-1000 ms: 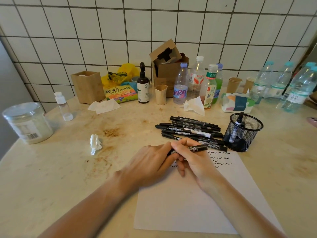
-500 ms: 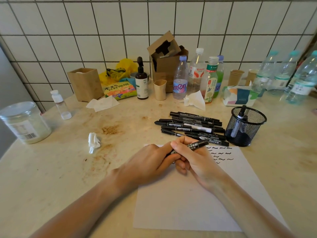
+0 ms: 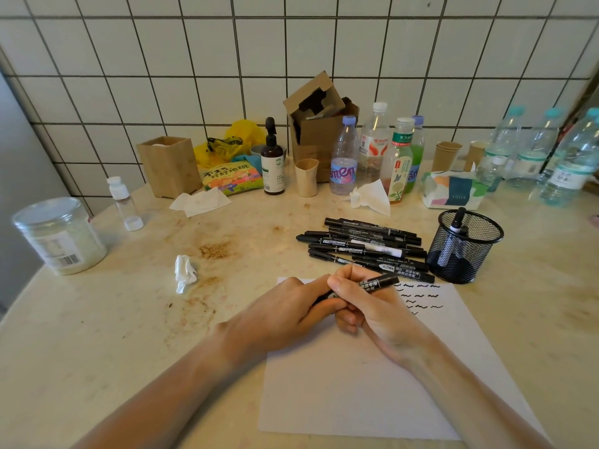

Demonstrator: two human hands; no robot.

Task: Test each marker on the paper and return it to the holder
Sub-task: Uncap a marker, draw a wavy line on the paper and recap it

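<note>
- Head view, hands: the right hand (image 3: 372,306) grips a black marker (image 3: 377,283) across curled fingers, barrel running up and to the right over the upper part of the paper (image 3: 356,390). The left hand (image 3: 285,312) pinches the marker's near end, fingers bent round it; whether that end is a cap or a bare tip cannot be told — the fingers hide it.
- Head view, change: over the last second the two hands have stayed locked on the same marker, while its free end has swung slightly upward, away from the sheet. No new stroke shows beside the squiggles (image 3: 418,296) already on the paper. Judgement: this reads as a cap being pulled off or pressed on, not as writing.
- Head view, task items: the mesh holder (image 3: 463,247) stands just right of the paper's top corner, with two markers upright in it. A pile of markers (image 3: 366,247) lies between the holder and the hands, touching neither.
- Head view, progress: several rows of test marks against two markers returned — the count does not settle which markers in the pile are tested. Most of the job appears outstanding.
- Head view, surroundings: crumpled tissue (image 3: 184,272) left of the paper; bottles, cups and a cardboard box along the tiled wall.
</note>
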